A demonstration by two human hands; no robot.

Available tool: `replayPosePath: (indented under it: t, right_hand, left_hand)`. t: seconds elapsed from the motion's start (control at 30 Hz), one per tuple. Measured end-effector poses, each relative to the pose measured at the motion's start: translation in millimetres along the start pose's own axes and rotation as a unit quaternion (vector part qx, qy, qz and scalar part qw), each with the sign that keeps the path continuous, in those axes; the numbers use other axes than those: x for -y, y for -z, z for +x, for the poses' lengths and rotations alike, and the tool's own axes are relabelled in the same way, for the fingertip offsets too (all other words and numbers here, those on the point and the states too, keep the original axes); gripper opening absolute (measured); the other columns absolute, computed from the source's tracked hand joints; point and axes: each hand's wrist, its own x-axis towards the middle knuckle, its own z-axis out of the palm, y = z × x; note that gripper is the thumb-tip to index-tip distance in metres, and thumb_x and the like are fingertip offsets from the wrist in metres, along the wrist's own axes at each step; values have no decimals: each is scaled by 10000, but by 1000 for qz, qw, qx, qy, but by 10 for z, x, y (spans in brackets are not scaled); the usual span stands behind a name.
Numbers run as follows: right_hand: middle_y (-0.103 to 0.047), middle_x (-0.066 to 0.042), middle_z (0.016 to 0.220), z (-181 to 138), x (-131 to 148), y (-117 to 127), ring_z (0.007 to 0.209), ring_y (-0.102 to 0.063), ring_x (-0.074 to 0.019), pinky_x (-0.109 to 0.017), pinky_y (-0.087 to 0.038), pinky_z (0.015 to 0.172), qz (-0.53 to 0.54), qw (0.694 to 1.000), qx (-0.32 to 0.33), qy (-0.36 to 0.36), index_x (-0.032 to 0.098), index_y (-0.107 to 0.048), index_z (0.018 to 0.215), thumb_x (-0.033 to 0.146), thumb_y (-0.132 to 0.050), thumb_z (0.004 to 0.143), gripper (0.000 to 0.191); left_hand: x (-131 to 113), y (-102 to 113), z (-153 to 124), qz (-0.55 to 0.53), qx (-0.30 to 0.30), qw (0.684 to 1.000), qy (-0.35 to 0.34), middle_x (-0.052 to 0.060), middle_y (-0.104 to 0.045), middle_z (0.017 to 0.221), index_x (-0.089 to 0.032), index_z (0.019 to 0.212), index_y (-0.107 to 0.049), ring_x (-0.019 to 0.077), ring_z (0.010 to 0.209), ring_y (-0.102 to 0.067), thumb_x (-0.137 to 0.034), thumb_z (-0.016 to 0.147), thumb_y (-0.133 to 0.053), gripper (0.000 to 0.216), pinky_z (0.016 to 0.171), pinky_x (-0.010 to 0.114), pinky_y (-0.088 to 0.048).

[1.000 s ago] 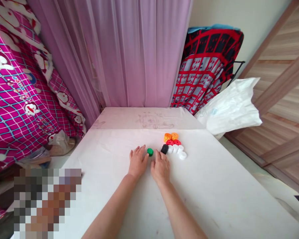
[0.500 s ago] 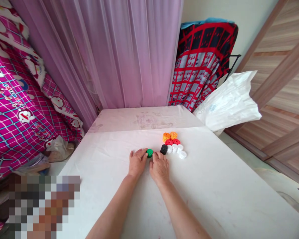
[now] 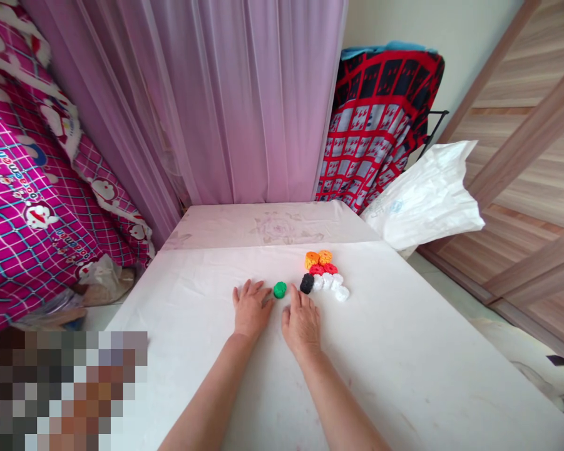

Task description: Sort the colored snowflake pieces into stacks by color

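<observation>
A small round green piece (image 3: 280, 290), with a scalloped edge like a bottle cap or crocheted disc, sits on the white tabletop between my hands. My left hand (image 3: 252, 309) lies to its left with fingers spread, a small gap from it. To its right rests my right hand (image 3: 302, 320), fingers stretched forward and holding nothing. Just beyond those fingertips is a black piece (image 3: 307, 283) of the same sort. Several white pieces (image 3: 327, 281) lie beside the black one, with red pieces (image 3: 323, 269) behind them and orange pieces (image 3: 312, 260) farthest back.
The table (image 3: 404, 363) has a white cover with a floral strip at its far end. A white plastic bag (image 3: 422, 197) stands past the right edge. Purple curtains (image 3: 244, 100) hang behind, a pink patterned blanket (image 3: 51, 188) at left, and wooden doors (image 3: 526, 207) at right.
My left hand has drawn away to the left from the green piece, its fingers spreading. The right fingers have also come slightly away from it. The view has shifted a little.
</observation>
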Motion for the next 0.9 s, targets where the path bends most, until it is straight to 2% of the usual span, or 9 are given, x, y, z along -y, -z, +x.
replayPosePath:
  t: [0.17,0.47,0.6,0.73,0.9]
  right_hand:
    - [-591,-160,1222,41,23,-50,1072,-549,-284,-395,-418,876,12,1000,-6,18,160,-461,1386,129,-481,847,541]
    - [-592,-153,1220,59,50,-46,1092,-553,-278,-389,-413,898,16,1000,21,11,163,-492,1358,99,-500,833,529]
    - [-590,-168,1236,55,49,-21,1103,-550,-282,-389,-407,902,11,999,31,6,134,-490,1356,105,-504,838,519]
    - [-606,-158,1211,-30,11,13,1080,-552,-277,-387,-395,895,7,1000,25,4,135,-548,1282,120,-530,832,450]
    - [-640,-90,1088,-129,-23,45,978,-561,-236,-351,-380,837,7,999,36,14,200,-663,1063,131,-518,856,262]
  left_hand:
    - [-36,-41,-91,-4,-9,1000,-16,70,-640,1307,-320,1072,-703,316,1367,-402,-199,757,-638,343,1174,573,-28]
    - [-192,-66,-147,31,4,999,-32,92,-624,1322,-297,1129,-675,324,1366,-410,-99,763,-538,439,1170,599,-44]
    - [-181,-59,-160,36,3,999,-34,86,-623,1325,-301,1134,-669,316,1370,-404,-95,760,-540,446,1175,590,-50]
    - [-111,-40,-140,100,16,994,-31,105,-581,1374,-287,1157,-658,343,1384,-378,-185,783,-608,391,1164,609,-75]
    - [-115,-9,4,195,91,977,-7,67,-476,1481,-302,1190,-636,315,1446,-270,-373,814,-632,383,1169,600,-87]
